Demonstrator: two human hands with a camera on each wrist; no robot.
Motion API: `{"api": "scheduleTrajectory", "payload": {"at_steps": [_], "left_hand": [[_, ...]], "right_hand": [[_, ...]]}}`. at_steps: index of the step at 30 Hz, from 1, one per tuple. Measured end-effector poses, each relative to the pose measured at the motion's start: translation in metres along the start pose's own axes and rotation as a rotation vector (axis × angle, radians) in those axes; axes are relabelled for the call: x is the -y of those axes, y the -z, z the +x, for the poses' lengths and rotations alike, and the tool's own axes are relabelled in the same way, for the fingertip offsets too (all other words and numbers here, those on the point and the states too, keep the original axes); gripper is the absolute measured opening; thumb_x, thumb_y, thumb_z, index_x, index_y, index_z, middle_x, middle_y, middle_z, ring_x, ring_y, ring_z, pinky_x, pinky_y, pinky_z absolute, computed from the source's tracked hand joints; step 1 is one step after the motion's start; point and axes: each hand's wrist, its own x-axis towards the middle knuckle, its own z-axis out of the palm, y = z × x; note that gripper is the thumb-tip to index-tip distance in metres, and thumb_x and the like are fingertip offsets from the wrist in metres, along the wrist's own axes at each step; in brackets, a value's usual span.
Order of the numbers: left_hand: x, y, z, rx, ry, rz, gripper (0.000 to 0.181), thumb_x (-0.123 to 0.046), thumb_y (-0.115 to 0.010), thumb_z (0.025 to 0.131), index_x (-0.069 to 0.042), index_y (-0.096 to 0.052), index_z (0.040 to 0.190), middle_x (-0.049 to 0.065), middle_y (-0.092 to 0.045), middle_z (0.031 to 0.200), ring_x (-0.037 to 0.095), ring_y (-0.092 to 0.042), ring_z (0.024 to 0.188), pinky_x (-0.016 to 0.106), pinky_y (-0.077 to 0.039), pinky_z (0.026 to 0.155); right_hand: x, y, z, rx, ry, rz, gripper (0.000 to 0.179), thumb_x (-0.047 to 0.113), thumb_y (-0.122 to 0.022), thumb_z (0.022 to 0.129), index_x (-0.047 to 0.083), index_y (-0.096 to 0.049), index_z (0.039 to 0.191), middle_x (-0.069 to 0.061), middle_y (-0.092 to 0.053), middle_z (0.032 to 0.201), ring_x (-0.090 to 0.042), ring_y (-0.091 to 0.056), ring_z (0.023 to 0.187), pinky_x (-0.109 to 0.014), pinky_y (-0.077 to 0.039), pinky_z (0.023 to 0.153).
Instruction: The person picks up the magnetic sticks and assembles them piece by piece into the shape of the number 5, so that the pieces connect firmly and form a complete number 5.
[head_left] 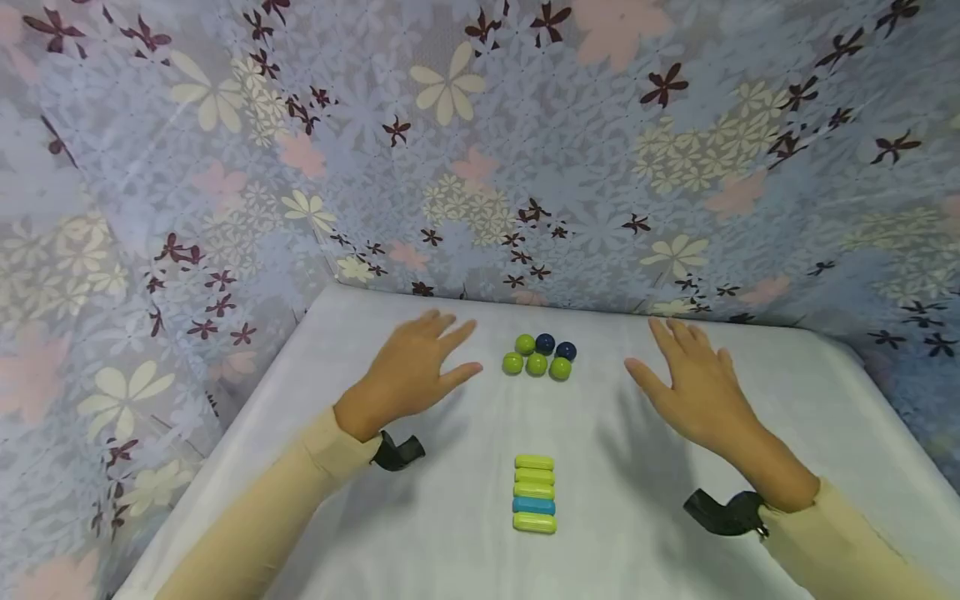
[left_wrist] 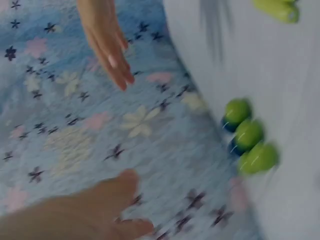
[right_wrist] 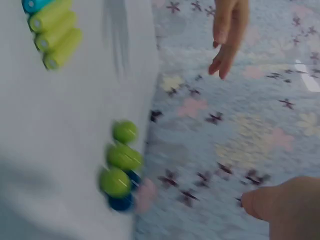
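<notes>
Presently, both bare hands hover over the white cloth-covered table (head_left: pixel 465 517) – left hand (head_left: pixel 408 367) and right hand (head_left: pixel 693 392) each with fingers extended and thumb set wide. Between them, well apart from the right hand and nearer the left, sit four glossy lime-green balls (head_left: pixel 536 364) and two glossy dark-blue balls (head_left: pixel 545 342), grouped in two rows of three, both blue ones in the far row. Closer to the person lies a column of four yellow-green ridged sticks (head_left: pixel 534 523) and one blue ridged stick (head_left: pixel 534 505) – the blue second from the near end.
</notes>
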Motion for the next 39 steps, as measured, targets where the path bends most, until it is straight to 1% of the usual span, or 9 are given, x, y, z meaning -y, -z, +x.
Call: {"api": "scheduleTrajectory", "payload": {"at_steps": [3,5,7,10,13,19,25,32,39], "left_hand": [[-0.007,-0.025,0.001,-0.063,-0.147,-0.089,0.042,-0.036,-0.066,0.102,-0.011,-0.068,0.135,0.005,-0.072,0.106,0.02,-0.066,0.099,0.039,-0.053,0.088],[-0.011,-0.043,-0.001,-0.056,-0.179,-0.171,0.031,-0.03,-0.069,0.1,-0.011,-0.075,0.124,-0.004,-0.066,0.083,0.011,-0.059,0.077,0.031,-0.05,0.073],[-0.014,-0.061,-0.003,-0.03,-0.174,-0.261,0.025,-0.028,-0.07,0.099,-0.012,-0.078,0.118,-0.009,-0.055,0.069,0.007,-0.048,0.065,0.027,-0.043,0.065],[-0.017,-0.085,-0.006,0.003,-0.144,-0.417,0.023,-0.029,-0.072,0.098,-0.014,-0.08,0.114,-0.011,-0.042,0.059,0.005,-0.036,0.057,0.024,-0.034,0.058],[-0.019,-0.109,-0.009,0.021,-0.107,-0.571,0.022,-0.031,-0.073,0.097,-0.015,-0.081,0.111,-0.012,-0.034,0.054,0.003,-0.029,0.052,0.022,-0.029,0.053],[-0.02,-0.136,-0.014,0.016,-0.07,-0.768,0.024,-0.031,-0.077,0.094,-0.014,-0.08,0.11,-0.014,-0.031,0.05,0.001,-0.026,0.048,0.021,-0.029,0.052],[-0.018,-0.149,-0.013,-0.003,-0.091,-0.814,0.027,-0.036,-0.078,0.093,-0.017,-0.081,0.111,-0.014,-0.03,0.049,0.0,-0.025,0.048,0.02,-0.031,0.053],[-0.02,-0.153,-0.012,0.054,-0.144,-0.802,0.032,-0.037,-0.078,0.092,-0.015,-0.08,0.114,-0.014,-0.032,0.046,-0.004,-0.022,0.046,0.02,-0.026,0.048],[-0.018,-0.153,-0.012,0.071,-0.164,-0.724,0.031,-0.039,-0.077,0.093,-0.016,-0.08,0.114,-0.016,-0.03,0.045,-0.004,-0.019,0.045,0.019,-0.023,0.047]], "right_hand": [[0.007,-0.026,0.002,-0.062,0.005,0.032,0.067,0.044,-0.059,0.103,-0.004,-0.048,0.148,-0.033,-0.046,0.143,-0.054,-0.04,0.133,-0.074,-0.027,0.105],[0.009,-0.044,0.005,-0.099,0.004,0.071,0.058,0.038,-0.066,0.1,-0.002,-0.058,0.141,-0.029,-0.056,0.13,-0.049,-0.053,0.119,-0.067,-0.041,0.096],[0.009,-0.063,0.008,-0.13,0.004,0.116,0.05,0.033,-0.07,0.097,0.0,-0.064,0.135,-0.025,-0.06,0.116,-0.042,-0.058,0.102,-0.057,-0.048,0.082],[0.006,-0.089,0.015,-0.191,0.014,0.193,0.042,0.026,-0.074,0.095,0.003,-0.069,0.129,-0.016,-0.058,0.095,-0.029,-0.054,0.081,-0.042,-0.043,0.066],[0.0,-0.114,0.021,-0.232,0.021,0.284,0.037,0.022,-0.077,0.093,0.004,-0.071,0.125,-0.009,-0.051,0.078,-0.02,-0.043,0.068,-0.035,-0.035,0.06],[-0.005,-0.145,0.031,-0.229,-0.011,0.441,0.033,0.024,-0.078,0.093,0.006,-0.073,0.121,0.005,-0.039,0.051,-0.009,-0.032,0.044,-0.026,-0.028,0.043],[-0.009,-0.154,0.041,-0.232,-0.021,0.471,0.045,0.035,-0.078,0.093,0.007,-0.071,0.127,0.009,-0.033,0.045,-0.007,-0.028,0.04,-0.025,-0.024,0.039],[-0.013,-0.163,0.045,-0.263,-0.053,0.463,0.05,0.036,-0.081,0.09,0.009,-0.07,0.13,0.009,-0.032,0.045,-0.005,-0.026,0.039,-0.025,-0.023,0.039],[-0.009,-0.167,0.052,-0.283,-0.022,0.42,0.05,0.032,-0.082,0.09,0.004,-0.07,0.129,0.009,-0.035,0.043,-0.007,-0.03,0.039,-0.026,-0.024,0.039]]}}
